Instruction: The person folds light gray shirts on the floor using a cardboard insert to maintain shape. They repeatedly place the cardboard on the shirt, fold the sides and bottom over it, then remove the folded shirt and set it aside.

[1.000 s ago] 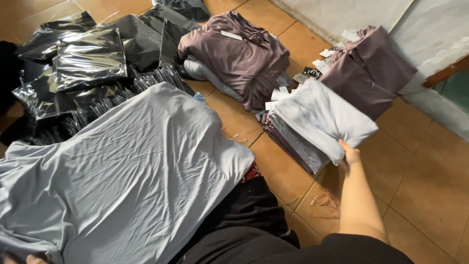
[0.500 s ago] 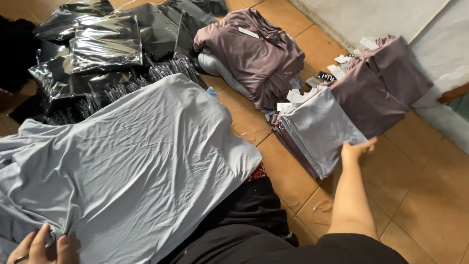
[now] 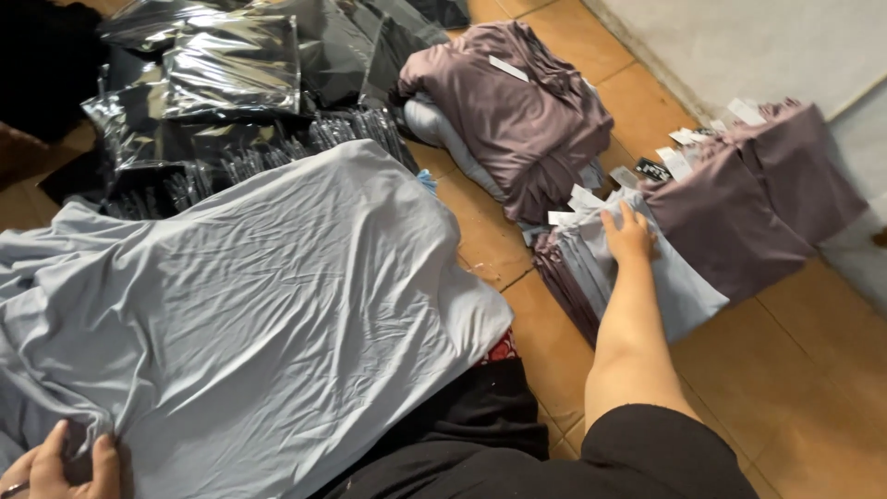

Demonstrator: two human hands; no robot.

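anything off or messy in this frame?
Mostly tidy. The mauve pile at top is loosely heaped, not squared like the folded stack under the right hand. The grey shirt lies wrinkled, bunched at the left hand.

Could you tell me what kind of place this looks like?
Probably a small garment packing spot on a tiled floor: stacks of folded tagged shirts, a pile of glossy plastic bags, and a grey shirt spread out.

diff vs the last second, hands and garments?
Right hand let the stack's near edge drop and moved up onto the folded grey garment stack. Left hand came into view, pinching the spread grey garment. Mauve piles and bagged packs stayed put.
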